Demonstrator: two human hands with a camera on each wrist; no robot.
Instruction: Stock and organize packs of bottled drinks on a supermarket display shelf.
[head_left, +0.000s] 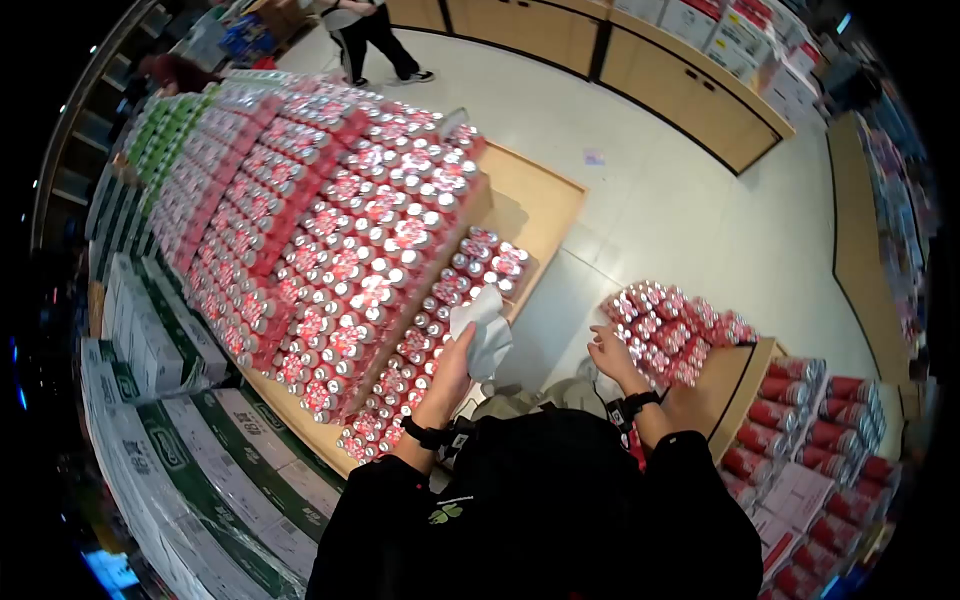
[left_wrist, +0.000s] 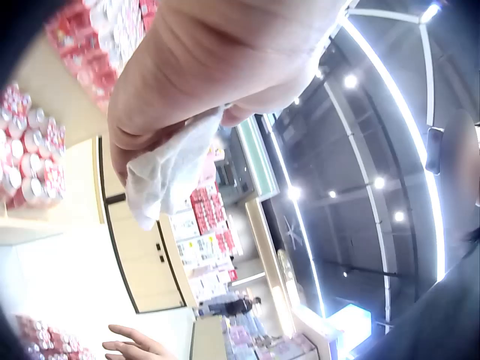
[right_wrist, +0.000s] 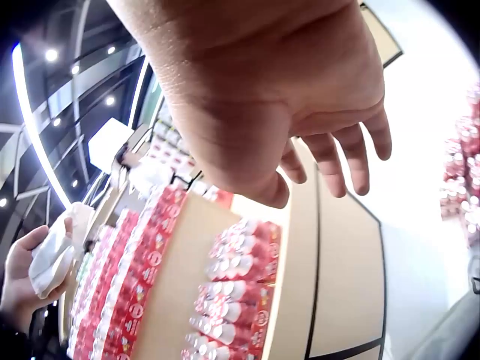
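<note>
- Gripped in the left hand (head_left: pixel 452 362) is a crumpled white cloth (head_left: pixel 486 328), near the middle of the head view. The fingers curl round its lower end, and the rest sticks up above the hand.
- Just behind the cloth is a big sloping stack of red can packs (head_left: pixel 340 230). It fills the upper left of the frame. The cloth is over the low front row of cans.
- The right hand (head_left: pixel 610 352) is right of the middle, with fingers loosely spread and nothing in it. It is near a smaller pile of red cans (head_left: pixel 670 325) on a wooden pallet (head_left: pixel 735 375).
- A dark hood and sleeves hide the bottom middle of this view. White and green boxes (head_left: pixel 160 400) sit at the lower left, partly cut off by the dark round edge.
- In the left wrist view, the left hand (left_wrist: pixel 217 67) fills the top, very close and blurry. The cloth (left_wrist: pixel 169 169) hangs out from under the fingers. The finger ends are hard to see.
- At the bottom edge, the fingertips (left_wrist: pixel 131 345) of the other hand poke in; the rest is cut off.
- In the right wrist view, the right hand (right_wrist: pixel 277 112) fills the top, fingers open and pointing down, touching nothing.
- At the far left edge, the left hand (right_wrist: pixel 22 277) pinches the cloth (right_wrist: pixel 56 255), partly cut off. Red cans (right_wrist: pixel 232 300) sit below the middle.
</note>
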